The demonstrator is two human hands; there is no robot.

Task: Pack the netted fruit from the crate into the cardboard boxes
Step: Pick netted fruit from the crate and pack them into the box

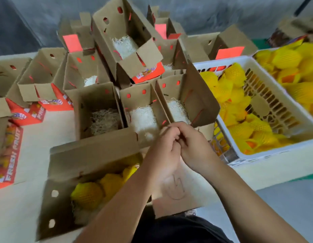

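Netted fruit (pixel 88 194) sits boxed; both hands' (pixel 176 146) curled fingers touch together.

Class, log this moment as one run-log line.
hands: left hand, right hand together, fruitless | near box: netted fruit inside | crate: fruit remains

Matt brown corrugated cardboard boxes (pixel 97 109), some lined with pale shredded paper wool (pixel 143 118). The fruit (pixel 87 193) wears yellow foam netting, soft and ribbed. At three o'clock, the crate (pixel 268 151) is smooth white plastic.
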